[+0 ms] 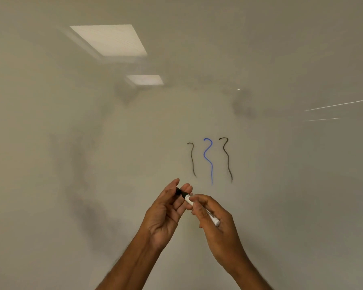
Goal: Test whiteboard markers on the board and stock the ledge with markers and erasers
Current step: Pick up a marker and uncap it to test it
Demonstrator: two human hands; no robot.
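A whiteboard (92,164) fills the whole view. Three wavy test lines are drawn on it: a black squiggle (192,160) on the left, a blue squiggle (208,160) in the middle and a second black squiggle (226,158) on the right. Just below them I hold a white marker (213,219) in front of the board. My right hand (216,225) grips its white barrel. My left hand (166,210) pinches the black cap (181,192) at the marker's upper end. The cap meets the barrel; whether it is fully seated I cannot tell.
The glossy board reflects two ceiling light panels (109,40) at the upper left and thin bright streaks (340,104) at the right. Faint grey smudges (244,105) of old erasing show above the lines. The ledge, other markers and erasers are out of view.
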